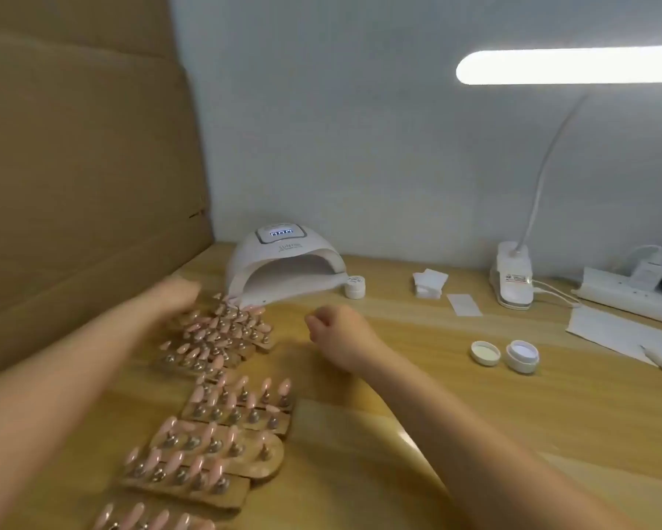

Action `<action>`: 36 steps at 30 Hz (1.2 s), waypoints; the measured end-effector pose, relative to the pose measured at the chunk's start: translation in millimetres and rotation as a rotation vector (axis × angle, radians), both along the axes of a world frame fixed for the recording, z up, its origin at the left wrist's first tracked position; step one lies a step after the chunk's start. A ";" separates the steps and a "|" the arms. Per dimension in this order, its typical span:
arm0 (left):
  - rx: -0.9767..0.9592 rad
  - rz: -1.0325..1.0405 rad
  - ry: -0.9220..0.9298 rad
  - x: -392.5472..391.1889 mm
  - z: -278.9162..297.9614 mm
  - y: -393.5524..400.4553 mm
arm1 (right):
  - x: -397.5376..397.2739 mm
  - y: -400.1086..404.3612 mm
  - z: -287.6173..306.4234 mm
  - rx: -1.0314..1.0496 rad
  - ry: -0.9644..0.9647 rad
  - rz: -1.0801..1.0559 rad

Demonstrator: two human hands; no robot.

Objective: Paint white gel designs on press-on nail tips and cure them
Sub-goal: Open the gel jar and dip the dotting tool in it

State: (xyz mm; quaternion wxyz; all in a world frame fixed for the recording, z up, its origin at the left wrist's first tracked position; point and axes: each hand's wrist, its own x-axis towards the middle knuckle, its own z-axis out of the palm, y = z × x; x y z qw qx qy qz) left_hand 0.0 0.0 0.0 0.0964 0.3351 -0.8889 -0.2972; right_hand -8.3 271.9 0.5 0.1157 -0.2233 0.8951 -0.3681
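pink nail tips (222, 330) stand on wooden holder strips (207, 487) in rows down the left of the desk (513, 434), the farthest just before the curing lamp (283, 262), whose mouth looks empty; no white design shows on any tip, so painting and curing seem mostly ahead; an opened gel jar (522, 355) and its lid (485, 353) wait at right; left hand (176, 296) is blurred, its fingers unreadable; right hand (339, 330) is loosely clenched, seemingly holding nothing; no brush visible.
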 end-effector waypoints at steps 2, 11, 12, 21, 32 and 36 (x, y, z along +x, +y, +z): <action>0.206 -0.003 0.033 -0.9 -4.9 0.1 | -1.1 -17.8 -0.7 -0.117 -0.156 -0.011; 0.435 -0.004 0.146 -4.9 -9.1 7.5 | -0.3 -56.1 4.9 -0.400 -0.517 -0.175; 0.430 -0.005 0.161 -3.5 -8.5 10.4 | 0.2 -55.8 5.7 -0.449 -0.539 -0.182; 0.175 -0.224 -0.070 -7.9 14.3 48.2 | -9.1 -12.7 7.7 -0.601 -0.607 -0.371; 0.290 -0.511 -0.195 -8.2 38.6 166.4 | 8.7 116.4 20.0 -0.647 -0.629 -0.494; 0.331 -0.497 -0.128 2.3 37.8 224.2 | 26.2 172.0 26.1 -0.591 -0.520 -0.518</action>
